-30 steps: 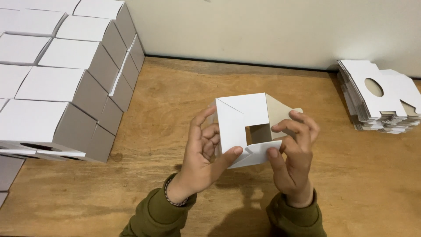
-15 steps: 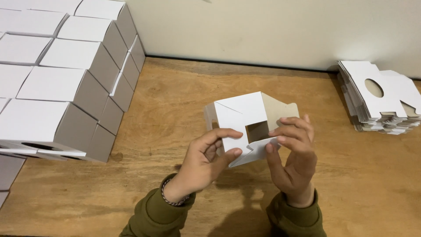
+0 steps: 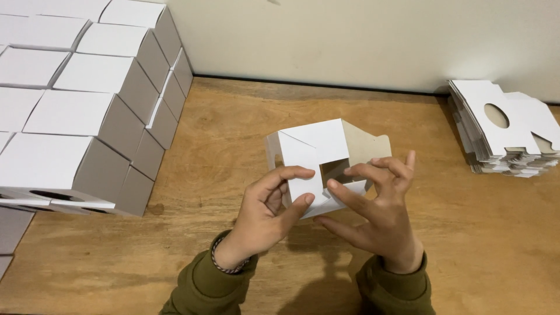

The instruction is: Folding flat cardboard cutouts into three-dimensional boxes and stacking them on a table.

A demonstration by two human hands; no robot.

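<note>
Above table [image 3: 233, 128]: both hands, left [image 3: 269, 209], right [image 3: 378, 205], pinching white box [image 3: 315, 160].

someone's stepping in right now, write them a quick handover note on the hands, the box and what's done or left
Left hand: pinching the near flap of the box, thumb and forefinger on it.
Right hand: fingers on the box's right side, by the square gap in its face.
Box: held above the table, between both hands, white, partly folded; one brown flap sticks out at the right.
Done: body is squared up; folded boxes stacked at left.
Left: the face has an open gap, flaps not all tucked; flat blanks piled at right.
</note>
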